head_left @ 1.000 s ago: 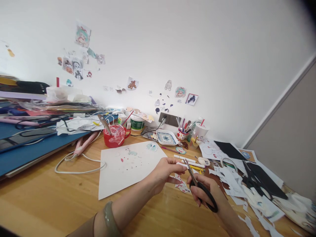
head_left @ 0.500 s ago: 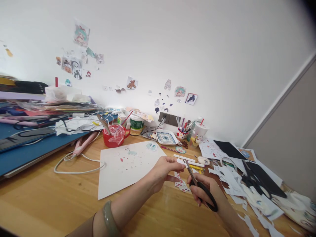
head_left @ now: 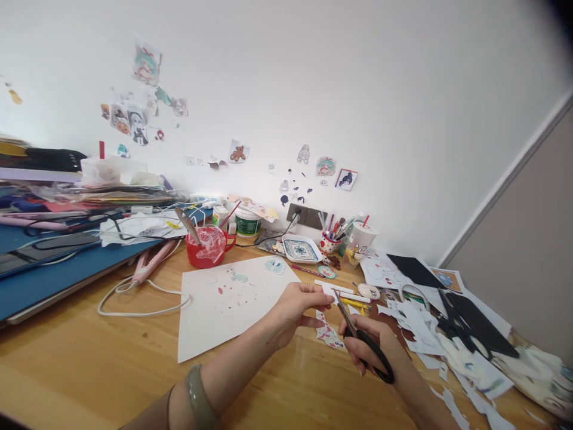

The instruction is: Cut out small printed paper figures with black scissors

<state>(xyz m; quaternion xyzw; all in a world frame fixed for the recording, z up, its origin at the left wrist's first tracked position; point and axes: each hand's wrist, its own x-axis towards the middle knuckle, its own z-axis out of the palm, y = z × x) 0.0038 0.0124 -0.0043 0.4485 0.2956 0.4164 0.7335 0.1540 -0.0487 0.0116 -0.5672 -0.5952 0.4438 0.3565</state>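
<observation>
My left hand pinches a small piece of white paper between thumb and fingertips above the wooden desk. My right hand grips scissors with black handles, fingers in the loops. The blades point up and left, their tips beside the paper; whether they touch it I cannot tell. Below and between the hands lies a cut scrap of paper with red and pink prints. To the left, a large white sheet carries small coloured cut-outs, with a pale blue cut-out at its upper right.
A red mug with plastic and a spoon stands behind the sheet. Near the wall are a square patterned dish, a pen cup and a drink cup. Paper scraps and a second pair of scissors lie right.
My left hand and the paper have shifted slightly left. The scissors' tips have moved a little left too, and their blades look closer together.
</observation>
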